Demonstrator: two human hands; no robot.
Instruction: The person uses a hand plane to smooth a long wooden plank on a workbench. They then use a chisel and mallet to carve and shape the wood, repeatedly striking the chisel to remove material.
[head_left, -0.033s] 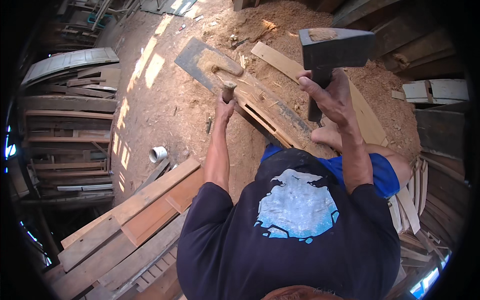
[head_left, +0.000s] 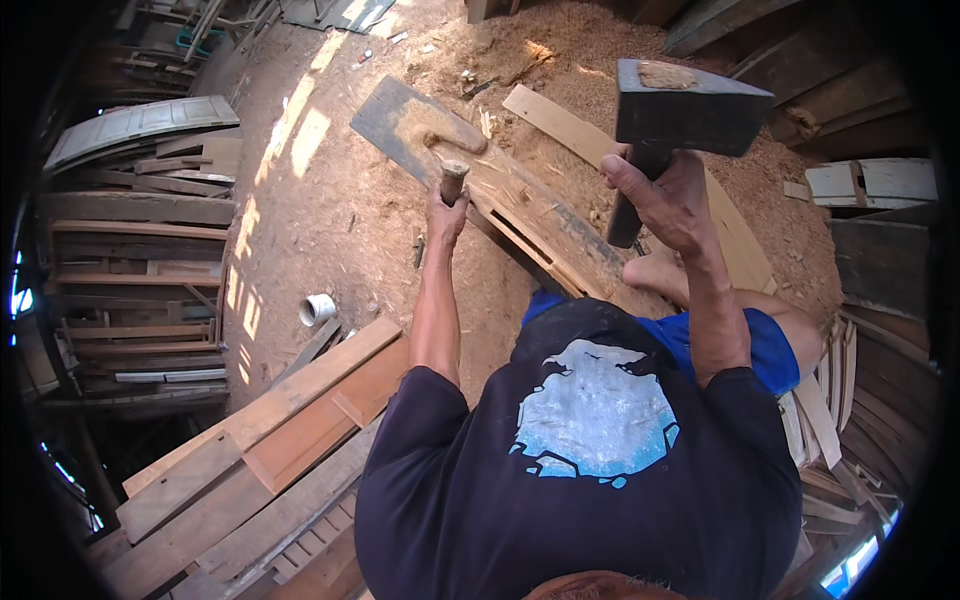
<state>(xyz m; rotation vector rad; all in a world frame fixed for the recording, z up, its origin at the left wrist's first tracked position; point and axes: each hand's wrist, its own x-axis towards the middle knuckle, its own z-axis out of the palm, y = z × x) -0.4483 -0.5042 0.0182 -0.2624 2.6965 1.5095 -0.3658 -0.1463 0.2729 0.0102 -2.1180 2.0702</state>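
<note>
My left hand (head_left: 445, 218) is closed round the upright handle of a chisel (head_left: 453, 183), its top end frayed; the blade is hidden below my fist. A slotted length of wood (head_left: 558, 268) lies under and beside that hand, on a low, dark-ended plank (head_left: 383, 122) strewn with chips. To the right, my right hand (head_left: 682, 208) grips a mallet (head_left: 690, 118) by its dark handle. The big dark mallet head is raised clear of the chisel, with a worn pale patch on it.
Behind the mallet a pale board (head_left: 735, 225) lies on ground covered in sawdust. My bare foot (head_left: 655, 275) is beside the plank. A white cup-like container (head_left: 317, 309) sits at left, near stacked boards (head_left: 320, 390). Timber piles (head_left: 150, 210) line both sides.
The mallet has shifted a little to the right and tilted, its handle end swinging left. My left hand and the chisel have hardly moved.
</note>
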